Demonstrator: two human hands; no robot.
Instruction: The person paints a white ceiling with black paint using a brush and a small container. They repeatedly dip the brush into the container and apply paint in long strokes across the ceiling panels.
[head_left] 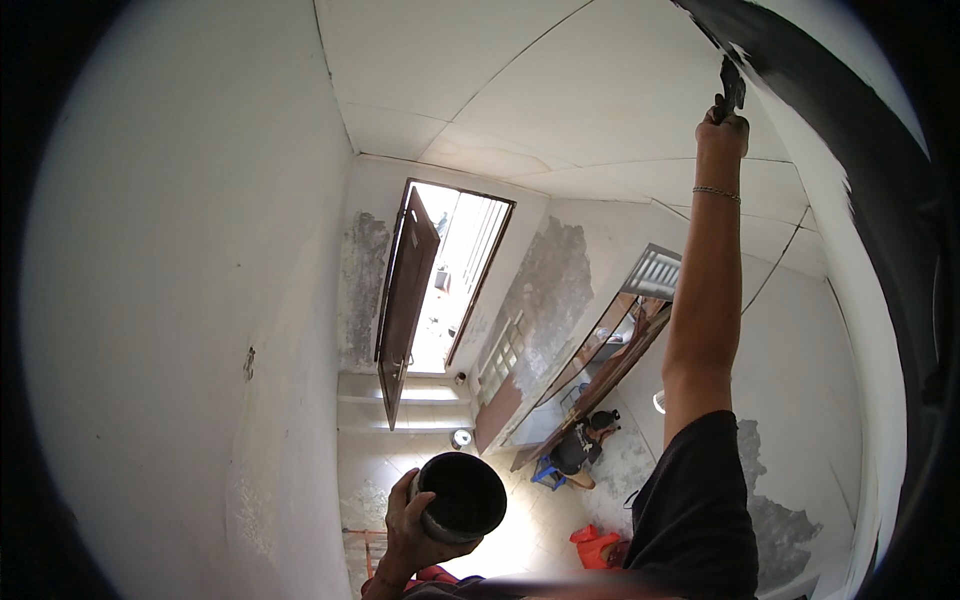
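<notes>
My left hand (408, 530) is wrapped round a round, open-topped pot (464, 497) at the bottom middle. Its inside is dark, and I cannot make out how much paint it contains. Stretched high to the upper right, my right hand (724, 126) grips a paintbrush (733, 84) covered in black. The brush tip meets the edge of a broad black painted band (845, 110), which curves down the right side. White ceiling panels (560, 100) lie beside the band. A thin bracelet circles my right wrist, and a black sleeve covers the upper arm.
Far below, a brown door (408, 290) stands ajar in a bright doorway. A person (585, 445) is near a blue stool (548, 473). A red bag-like thing (597, 547) lies on the floor, with a paint can (460, 439) by the step. A white wall (190, 300) rises at left.
</notes>
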